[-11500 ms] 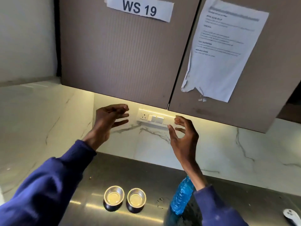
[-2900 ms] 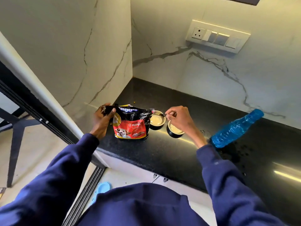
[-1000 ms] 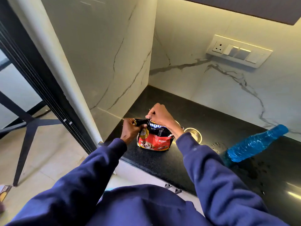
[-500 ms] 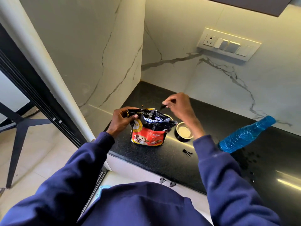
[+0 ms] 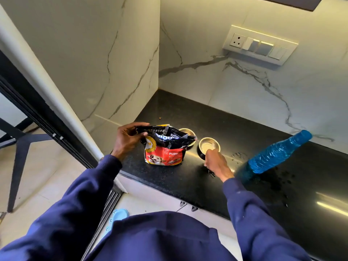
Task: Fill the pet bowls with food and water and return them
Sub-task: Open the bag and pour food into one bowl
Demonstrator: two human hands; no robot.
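Note:
A red and black puppy food bag [image 5: 165, 149] stands open on the black counter [image 5: 216, 117]. My left hand [image 5: 128, 141] pinches the bag's top left edge. Two small steel bowls sit behind and beside it: one [image 5: 186, 131] partly hidden by the bag, the other [image 5: 209, 145] to its right, both looking empty. My right hand [image 5: 216, 162] is low on the counter just in front of the right bowl, fingers pointing down and hidden. A small black clip [image 5: 211, 173] shows beneath it. A blue water bottle [image 5: 278, 152] stands at the right.
Marble walls close the corner at left and back, with a switch panel [image 5: 259, 47] above. Water drops [image 5: 282, 178] spot the counter near the bottle. One kibble piece [image 5: 160, 117] lies near the back corner. A dark frame leg [image 5: 20, 159] stands on the floor at left.
My right hand has dropped from above the bag to the counter in front of the right bowl. My left hand still holds the bag's top, which now gapes wider.

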